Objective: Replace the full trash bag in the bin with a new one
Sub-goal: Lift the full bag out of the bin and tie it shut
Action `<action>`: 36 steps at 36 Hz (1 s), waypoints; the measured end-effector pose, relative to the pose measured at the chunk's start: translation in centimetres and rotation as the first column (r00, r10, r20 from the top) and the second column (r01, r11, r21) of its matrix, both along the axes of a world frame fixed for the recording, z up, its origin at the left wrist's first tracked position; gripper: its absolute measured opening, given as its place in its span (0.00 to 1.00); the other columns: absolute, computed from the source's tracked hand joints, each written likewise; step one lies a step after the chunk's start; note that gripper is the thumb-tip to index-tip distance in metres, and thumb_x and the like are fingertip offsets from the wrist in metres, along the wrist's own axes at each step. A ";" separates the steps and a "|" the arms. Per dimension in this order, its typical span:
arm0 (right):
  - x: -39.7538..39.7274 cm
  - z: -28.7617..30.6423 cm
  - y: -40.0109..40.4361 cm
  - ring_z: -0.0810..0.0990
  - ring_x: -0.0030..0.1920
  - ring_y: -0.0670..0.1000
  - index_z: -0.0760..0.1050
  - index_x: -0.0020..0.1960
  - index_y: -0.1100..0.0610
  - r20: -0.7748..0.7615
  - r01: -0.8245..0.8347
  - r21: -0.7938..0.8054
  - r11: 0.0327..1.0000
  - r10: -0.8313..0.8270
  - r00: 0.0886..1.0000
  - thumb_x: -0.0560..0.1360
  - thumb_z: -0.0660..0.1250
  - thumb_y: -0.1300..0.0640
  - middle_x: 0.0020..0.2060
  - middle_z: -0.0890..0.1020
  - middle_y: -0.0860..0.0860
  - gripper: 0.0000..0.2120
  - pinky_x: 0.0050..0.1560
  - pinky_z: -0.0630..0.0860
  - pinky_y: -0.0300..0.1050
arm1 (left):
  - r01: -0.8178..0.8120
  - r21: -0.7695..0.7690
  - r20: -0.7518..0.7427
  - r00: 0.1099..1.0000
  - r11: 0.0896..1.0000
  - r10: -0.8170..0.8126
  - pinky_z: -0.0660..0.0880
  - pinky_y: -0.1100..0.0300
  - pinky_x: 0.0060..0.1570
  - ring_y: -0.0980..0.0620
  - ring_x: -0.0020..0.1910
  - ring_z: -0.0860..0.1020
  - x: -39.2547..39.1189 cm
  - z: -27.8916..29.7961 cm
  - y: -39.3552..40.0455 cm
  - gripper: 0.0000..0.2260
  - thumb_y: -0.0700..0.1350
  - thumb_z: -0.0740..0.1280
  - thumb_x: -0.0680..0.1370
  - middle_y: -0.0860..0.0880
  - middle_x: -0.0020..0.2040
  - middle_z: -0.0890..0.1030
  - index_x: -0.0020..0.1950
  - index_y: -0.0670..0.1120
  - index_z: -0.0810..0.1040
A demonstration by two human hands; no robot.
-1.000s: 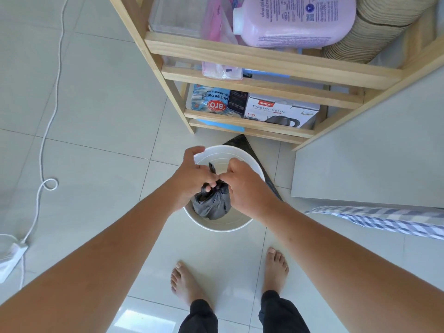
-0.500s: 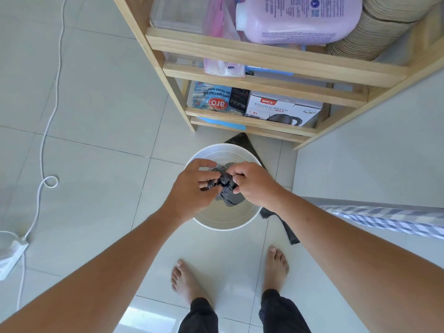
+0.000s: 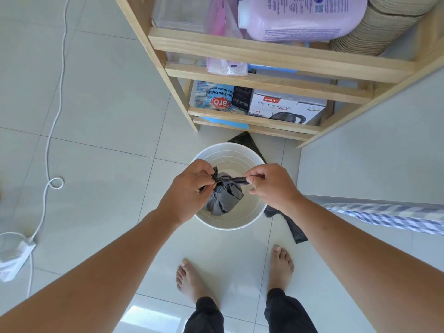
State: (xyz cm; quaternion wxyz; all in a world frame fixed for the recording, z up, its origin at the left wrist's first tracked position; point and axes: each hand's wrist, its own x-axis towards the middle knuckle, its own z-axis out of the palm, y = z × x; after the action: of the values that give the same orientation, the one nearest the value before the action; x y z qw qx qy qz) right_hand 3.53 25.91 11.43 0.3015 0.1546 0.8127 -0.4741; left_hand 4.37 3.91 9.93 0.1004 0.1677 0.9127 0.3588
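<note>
A round white bin (image 3: 249, 155) stands on the tiled floor in front of my feet. Above its opening hangs a small, bunched black trash bag (image 3: 224, 198) with a knot at its top. My left hand (image 3: 189, 188) pinches one twisted end of the knot. My right hand (image 3: 271, 183) pinches the other end, and the strand between them is stretched taut. A flat black bag (image 3: 294, 227) lies on the floor behind and to the right of the bin, partly hidden by it and my right arm.
A wooden shelf rack (image 3: 276, 54) stands just beyond the bin, holding a kettle box (image 3: 286, 109), a sugar bag and a pink bottle. A white cable (image 3: 55, 116) and power strip (image 3: 14, 258) lie at the left. A grey cabinet with a checked cloth (image 3: 384, 217) is on the right.
My hands were close together over the bag's neck; now they have pulled apart sideways, stretching the knot's ends tight. The bag hangs a little lower in the bin opening.
</note>
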 end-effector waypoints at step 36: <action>2.3 0.2 2.7 0.72 0.27 0.43 0.82 0.46 0.58 -0.307 0.149 0.084 0.985 -0.117 0.945 0.74 0.69 0.60 0.28 0.76 0.45 0.04 0.30 0.68 0.38 | -0.431 0.356 0.584 0.795 0.829 0.162 0.74 0.57 0.55 0.52 0.47 0.80 -2.3 4.3 7.1 0.09 0.42 0.74 0.72 0.44 0.47 0.84 0.48 0.47 0.77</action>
State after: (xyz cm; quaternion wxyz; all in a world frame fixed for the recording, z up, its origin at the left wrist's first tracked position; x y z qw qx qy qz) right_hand 5.83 28.56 11.67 0.1330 0.1508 0.8608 -0.4676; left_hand 2.11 10.99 14.24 0.2449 -0.0688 0.7480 0.6130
